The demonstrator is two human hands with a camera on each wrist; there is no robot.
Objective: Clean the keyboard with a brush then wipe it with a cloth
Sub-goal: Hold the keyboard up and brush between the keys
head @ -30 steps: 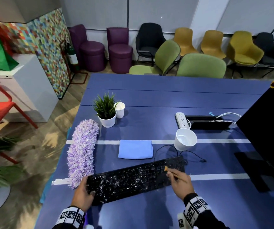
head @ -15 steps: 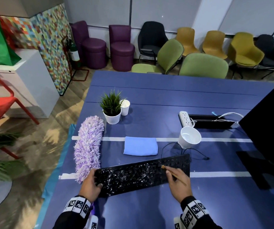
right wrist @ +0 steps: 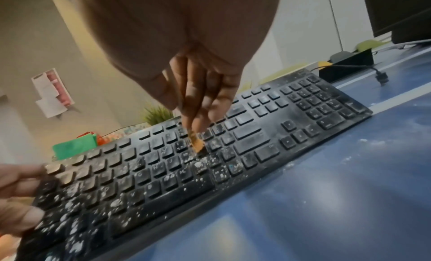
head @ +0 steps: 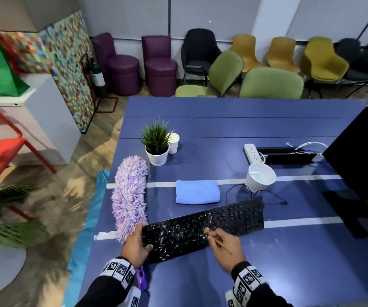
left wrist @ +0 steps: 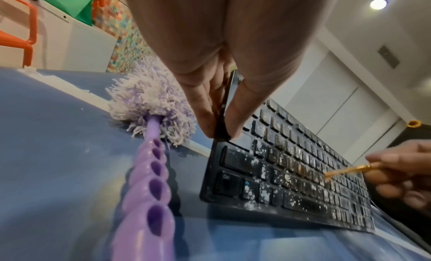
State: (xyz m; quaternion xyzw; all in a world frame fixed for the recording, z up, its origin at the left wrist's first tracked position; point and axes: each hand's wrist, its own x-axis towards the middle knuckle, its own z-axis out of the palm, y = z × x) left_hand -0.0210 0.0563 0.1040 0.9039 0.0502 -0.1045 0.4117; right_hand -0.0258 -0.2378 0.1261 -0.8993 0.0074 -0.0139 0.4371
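Head view: black keyboard [head: 203, 227] lying slantwise on the blue worktop [head: 289, 273] near its front edge, left half thick with white specks, right end and number pad mostly clean. Left end raised a little off the surface, judging by the left wrist view; pinched at its left edge by the left hand [head: 135, 245], thumb on the key side, fingers [left wrist: 200, 106] behind. Small paintbrush [right wrist: 195, 142] with orange bristles pinched in the fingers of the right hand [head: 227, 245], tip down among the middle keys amid loose crumbs.

Risks from here, as judgement only. Too hard a stroke: crumbs flicked onto the worktop, already dusted with white near the front edge, or driven deeper between the keys. Too steep a tilt or a slack pinch: left end dropping, debris sliding toward the cleaned right side. Thin brush handle: likely to twist in so light a hold.

Further out: purple fluffy duster [head: 129, 196] just beside the left hand, close enough to catch swept powder. Folded blue cloth [head: 197, 192] behind the keyboard, also in the path of a forward sweep. Keyboard cable [head: 265, 191] looping by the white cup [head: 260, 176], liable to tug it if the keyboard shifts.
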